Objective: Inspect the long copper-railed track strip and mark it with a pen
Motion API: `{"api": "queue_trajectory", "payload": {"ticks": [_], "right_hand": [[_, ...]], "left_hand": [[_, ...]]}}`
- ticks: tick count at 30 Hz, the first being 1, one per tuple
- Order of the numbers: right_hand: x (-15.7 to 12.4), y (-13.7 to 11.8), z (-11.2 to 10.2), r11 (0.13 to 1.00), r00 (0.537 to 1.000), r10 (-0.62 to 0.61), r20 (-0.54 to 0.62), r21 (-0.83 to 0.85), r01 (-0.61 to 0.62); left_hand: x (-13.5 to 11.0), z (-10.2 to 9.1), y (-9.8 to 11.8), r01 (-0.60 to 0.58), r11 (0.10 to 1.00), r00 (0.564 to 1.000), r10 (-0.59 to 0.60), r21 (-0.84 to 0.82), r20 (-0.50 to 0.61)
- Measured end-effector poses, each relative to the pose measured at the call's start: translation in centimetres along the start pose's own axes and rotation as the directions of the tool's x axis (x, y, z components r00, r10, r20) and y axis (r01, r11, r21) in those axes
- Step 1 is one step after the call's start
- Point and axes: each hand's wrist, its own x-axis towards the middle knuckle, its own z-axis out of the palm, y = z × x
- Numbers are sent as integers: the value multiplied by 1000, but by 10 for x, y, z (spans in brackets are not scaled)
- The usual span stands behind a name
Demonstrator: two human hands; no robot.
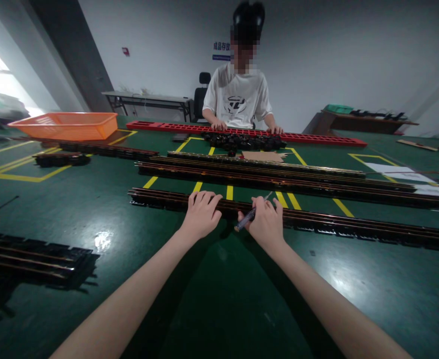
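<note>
A long black strip (327,223) with thin copper-coloured rails along it lies across the green table in front of me. My left hand (201,217) grips it left of the middle, fingers bent over the top and thumb on the near side. Farther right, my right hand (266,222) is closed around a slim pen-like tool (246,219) with a dark handle. Its thin metal tip points up and away, over the strip. Whether the right fingers also press on the strip, I cannot tell. Just beyond lie similar long strips (305,187), side by side.
A person (237,94) stands across the table, hands at a long red slotted frame (155,125). Before them is a pile of black parts (245,141). An orange basket (80,125) sits at the far left, more black strips (28,259) near left, paper sheets (398,172) at right.
</note>
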Motion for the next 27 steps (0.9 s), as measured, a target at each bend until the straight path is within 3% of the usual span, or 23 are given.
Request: {"api": "queue_trajectory", "payload": {"ticks": [6,27], "right_hand": [[1,-3,-1,997,999,-26,22,69,25],[3,6,-1,995,995,-95,10,27,94]], "left_hand": [[0,-1,2,0,1000,1000,0,5,4],[1,-1,1,4,1000,1000,-4,-1,20]]}}
